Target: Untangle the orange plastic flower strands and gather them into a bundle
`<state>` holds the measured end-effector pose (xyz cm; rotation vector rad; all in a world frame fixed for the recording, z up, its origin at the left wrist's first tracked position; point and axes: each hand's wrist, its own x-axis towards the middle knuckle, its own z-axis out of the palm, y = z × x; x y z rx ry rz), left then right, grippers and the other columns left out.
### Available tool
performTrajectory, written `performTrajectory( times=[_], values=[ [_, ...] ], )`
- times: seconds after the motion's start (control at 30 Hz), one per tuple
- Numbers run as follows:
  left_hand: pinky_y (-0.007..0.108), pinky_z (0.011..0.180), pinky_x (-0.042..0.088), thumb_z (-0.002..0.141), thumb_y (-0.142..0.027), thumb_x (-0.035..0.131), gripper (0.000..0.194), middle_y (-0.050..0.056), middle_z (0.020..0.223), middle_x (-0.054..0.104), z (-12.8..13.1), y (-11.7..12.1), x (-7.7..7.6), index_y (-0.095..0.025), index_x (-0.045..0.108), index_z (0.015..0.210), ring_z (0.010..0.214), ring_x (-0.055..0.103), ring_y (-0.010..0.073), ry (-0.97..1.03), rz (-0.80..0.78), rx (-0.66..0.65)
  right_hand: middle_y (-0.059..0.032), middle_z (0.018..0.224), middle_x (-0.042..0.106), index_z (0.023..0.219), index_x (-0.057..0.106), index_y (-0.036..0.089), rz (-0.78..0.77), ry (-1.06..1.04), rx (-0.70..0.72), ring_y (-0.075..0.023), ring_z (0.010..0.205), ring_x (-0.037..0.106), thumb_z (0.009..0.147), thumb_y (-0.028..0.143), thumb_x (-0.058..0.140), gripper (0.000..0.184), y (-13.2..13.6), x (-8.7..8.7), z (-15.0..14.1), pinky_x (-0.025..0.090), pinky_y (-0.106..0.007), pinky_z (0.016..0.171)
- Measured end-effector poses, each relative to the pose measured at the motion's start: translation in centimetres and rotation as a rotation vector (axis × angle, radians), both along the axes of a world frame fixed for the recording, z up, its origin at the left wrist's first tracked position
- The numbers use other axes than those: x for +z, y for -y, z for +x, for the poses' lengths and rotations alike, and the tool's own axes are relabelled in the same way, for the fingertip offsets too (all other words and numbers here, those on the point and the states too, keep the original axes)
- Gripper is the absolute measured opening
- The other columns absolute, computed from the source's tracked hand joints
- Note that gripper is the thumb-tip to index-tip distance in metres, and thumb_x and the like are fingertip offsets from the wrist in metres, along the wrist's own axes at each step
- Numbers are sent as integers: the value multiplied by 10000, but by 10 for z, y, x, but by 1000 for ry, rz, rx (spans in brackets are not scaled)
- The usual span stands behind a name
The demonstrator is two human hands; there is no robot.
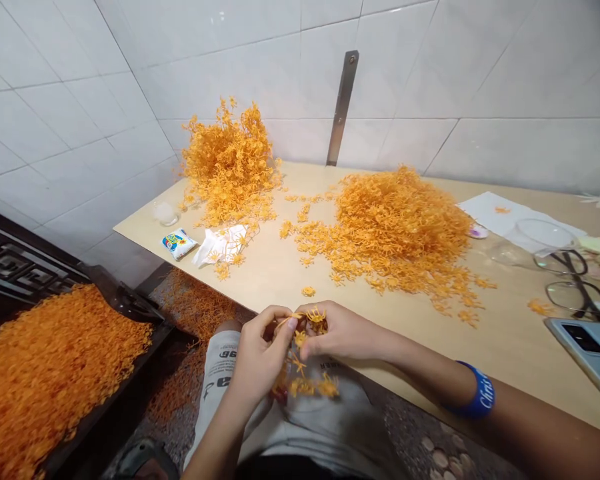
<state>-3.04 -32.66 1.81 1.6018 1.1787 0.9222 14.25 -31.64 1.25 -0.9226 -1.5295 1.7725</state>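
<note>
At the table's front edge, my left hand (pixel 266 357) pinches a thin orange stem between thumb and fingers. Close against it, my right hand (pixel 337 333) is curled around several orange plastic flower pieces (pixel 316 319), some poking out past the fingers. More orange flower pieces (pixel 313 387) hang or lie just below the hands, above my lap. A single orange flower piece (pixel 309 291) rests on the table beyond my fingers. Farther back, a wide heap of loose orange flower pieces (pixel 400 227) spreads across the table.
A tall tangled orange pile (pixel 230 160) stands at the back left, near a tissue (pixel 220 245), a small packet (pixel 179 243) and a clear cup (pixel 166 213). Eyeglasses (pixel 575 283) and a phone (pixel 585 350) lie right. More orange pieces (pixel 55 367) fill a surface at lower left.
</note>
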Motion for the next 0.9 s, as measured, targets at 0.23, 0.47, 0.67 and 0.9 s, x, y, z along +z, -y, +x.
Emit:
performTrajectory(
  times=[0.23,0.47,0.67,0.9],
  values=[
    [313,948,457,884,-328,590,348,76,1132,636,-1,4,-14,-222,614,1215,1072,597,212,-98,99,-48,-3,696,553,783,615,121,244,154,-31,-115,642,459,897,411,560,316,4,-5,2,380,-227,600],
    [380,1148,327,959,-388,479,419,67,1413,551,-5,5,-11,-288,561,1357,1336,470,221,3,112,-261,-29,741,619,836,663,123,401,118,-7,-156,749,561,926,440,518,360,10,2,-1,451,-258,723],
    [376,1018,471,968,-474,411,456,103,1183,711,4,9,-14,-190,715,1152,1131,642,246,202,45,-147,2,639,553,669,584,142,404,193,32,-112,614,477,921,428,526,386,13,5,-4,401,-231,603],
    [246,581,486,912,-574,470,502,62,748,729,19,6,-13,-154,742,872,612,633,161,239,-8,8,12,513,520,584,504,163,178,164,122,-94,485,485,906,399,512,399,13,8,1,398,-216,516]
  ],
)
